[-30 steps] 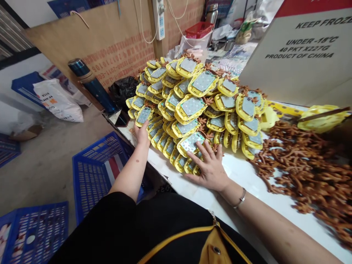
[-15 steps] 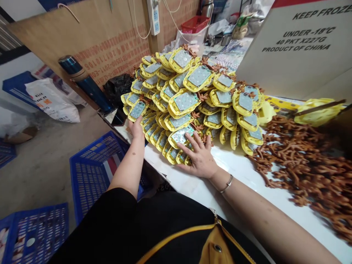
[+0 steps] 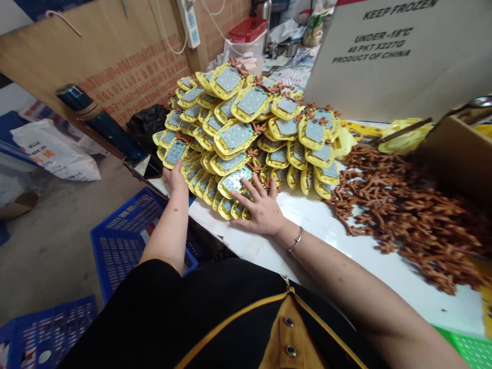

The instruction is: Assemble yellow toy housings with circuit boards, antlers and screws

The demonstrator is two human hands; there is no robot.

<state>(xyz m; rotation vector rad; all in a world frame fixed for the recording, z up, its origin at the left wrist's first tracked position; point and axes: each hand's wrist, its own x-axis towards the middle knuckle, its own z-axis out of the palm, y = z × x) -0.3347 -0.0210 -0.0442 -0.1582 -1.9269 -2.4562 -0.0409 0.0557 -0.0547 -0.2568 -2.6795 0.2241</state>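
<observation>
On the white tabletop (image 3: 311, 220) a tall pile of yellow plastic shell halves with grey-green circuit boards (image 3: 234, 136) stands in overlapping layers. Brown rubbery branched pieces poke out between them. At the pile's left edge my left hand (image 3: 176, 177) touches the lower shells; most of its fingers are hidden against the stack. My right hand (image 3: 261, 207) rests against the pile's near right side, fingers spread, fingertips on a shell with a shiny board (image 3: 236, 180). Neither hand lifts a shell clear.
A heap of brown branched pieces (image 3: 403, 215) lies to the right, beside a cardboard box (image 3: 457, 154). Behind stands a white carton (image 3: 369, 77). A dark blue flask (image 3: 103, 125) leans at left. Blue crates (image 3: 126, 225) sit on the floor; a green basket edge (image 3: 469, 348) shows lower right.
The view has turned right, so everything sits further left and more of the cardboard box and a green basket show. Both hands keep their places against the pile.
</observation>
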